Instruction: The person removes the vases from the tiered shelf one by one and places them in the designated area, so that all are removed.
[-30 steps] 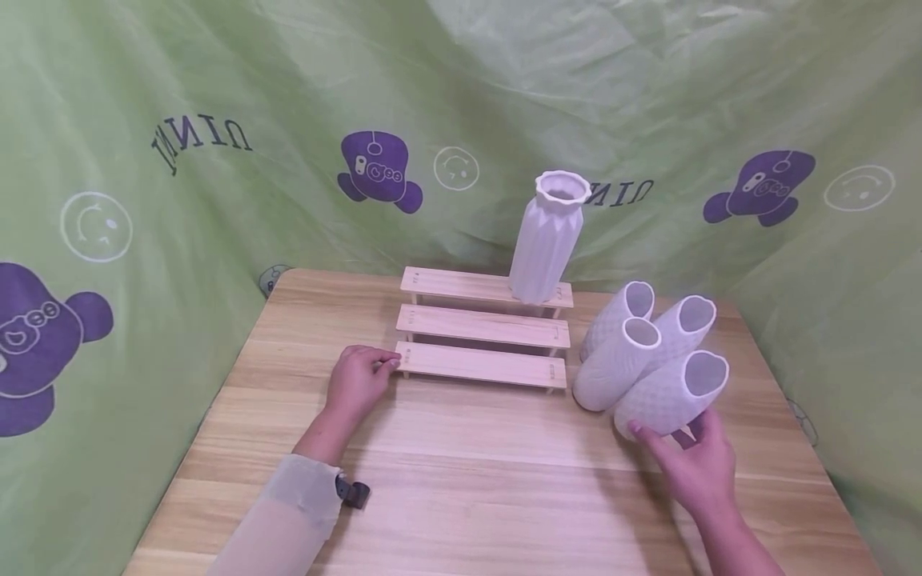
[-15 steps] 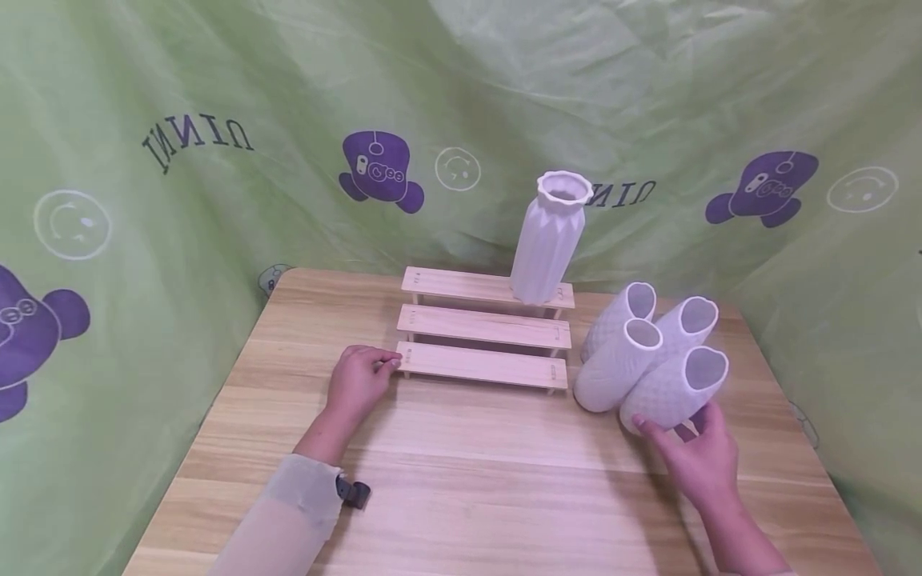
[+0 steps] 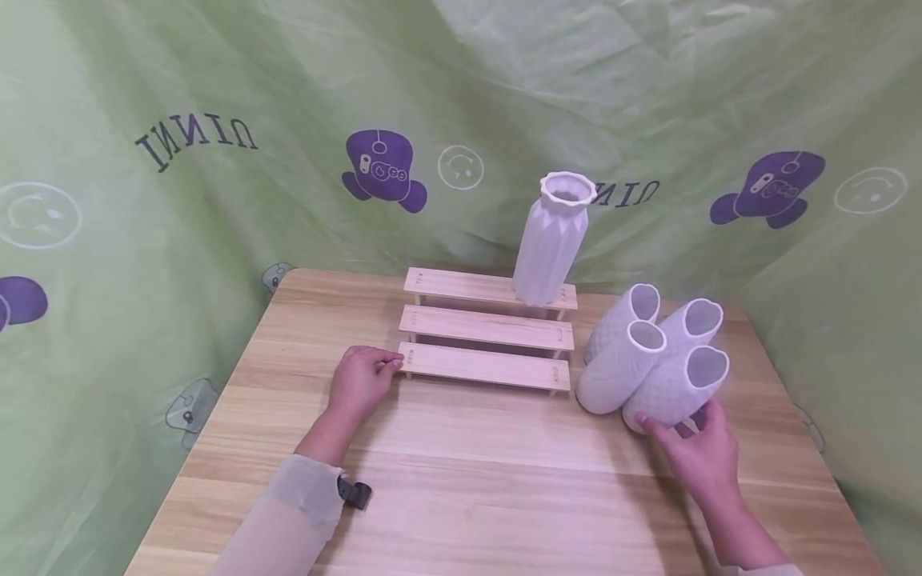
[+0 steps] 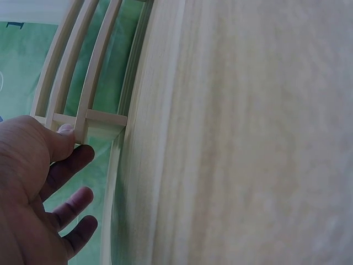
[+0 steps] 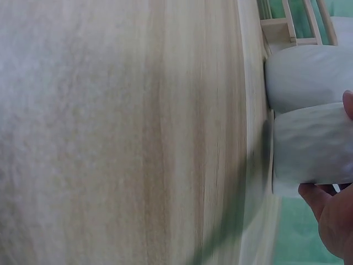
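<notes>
A three-tier wooden display stand [image 3: 484, 368] stands towards the back of the table. My left hand [image 3: 358, 382] pinches the left end of its lowest tier; in the left wrist view the thumb lies on the stand [image 4: 83, 121] with a finger beneath, other fingers apart. On the top tier, at the right, a white pleated vase [image 3: 551, 248] stands upright. Right of the stand, several white textured vases cluster on the table. My right hand [image 3: 700, 464] grips the nearest one, a dimpled white vase [image 3: 668, 392], low on its body; its far side is hidden.
Close beside the gripped vase stand a leaf-patterned vase [image 3: 612, 376] and another white vase [image 3: 684, 326]. The wooden table [image 3: 461, 488] ends at a green printed curtain [image 3: 288, 72] behind and at both sides.
The dimpled vase in my right hand has shifted slightly right, away from the leaf-patterned one. My left hand stays on the stand. The head view has turned a little.
</notes>
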{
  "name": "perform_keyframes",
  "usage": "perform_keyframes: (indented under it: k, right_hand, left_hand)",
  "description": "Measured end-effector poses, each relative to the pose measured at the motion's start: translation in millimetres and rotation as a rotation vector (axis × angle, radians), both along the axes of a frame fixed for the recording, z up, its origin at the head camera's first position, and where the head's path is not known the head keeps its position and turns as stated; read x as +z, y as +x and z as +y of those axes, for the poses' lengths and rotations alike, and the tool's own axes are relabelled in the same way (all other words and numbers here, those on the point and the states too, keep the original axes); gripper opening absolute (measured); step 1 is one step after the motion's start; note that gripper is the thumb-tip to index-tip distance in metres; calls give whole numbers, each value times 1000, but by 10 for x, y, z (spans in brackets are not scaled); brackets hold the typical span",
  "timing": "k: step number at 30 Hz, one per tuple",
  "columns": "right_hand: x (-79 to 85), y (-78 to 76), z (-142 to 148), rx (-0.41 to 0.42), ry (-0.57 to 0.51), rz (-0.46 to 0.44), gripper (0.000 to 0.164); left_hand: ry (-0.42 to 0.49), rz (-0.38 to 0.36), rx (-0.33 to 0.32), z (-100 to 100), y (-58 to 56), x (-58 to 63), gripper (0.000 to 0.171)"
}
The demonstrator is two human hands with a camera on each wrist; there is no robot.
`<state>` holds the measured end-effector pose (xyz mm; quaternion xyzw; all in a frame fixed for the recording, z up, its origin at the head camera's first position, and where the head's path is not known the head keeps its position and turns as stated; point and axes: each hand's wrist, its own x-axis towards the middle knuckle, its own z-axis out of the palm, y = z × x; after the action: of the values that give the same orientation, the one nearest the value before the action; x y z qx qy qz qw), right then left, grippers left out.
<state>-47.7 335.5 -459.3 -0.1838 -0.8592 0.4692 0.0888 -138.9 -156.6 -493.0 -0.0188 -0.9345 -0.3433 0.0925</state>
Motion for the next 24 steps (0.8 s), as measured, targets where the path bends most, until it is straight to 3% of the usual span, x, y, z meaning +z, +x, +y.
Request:
perform_keyframes:
  k: [24]
  right_hand:
    - [-85, -93, 57, 4, 55, -25, 100]
  left_hand:
    - [-13, -12, -5, 2, -15, 5, 12]
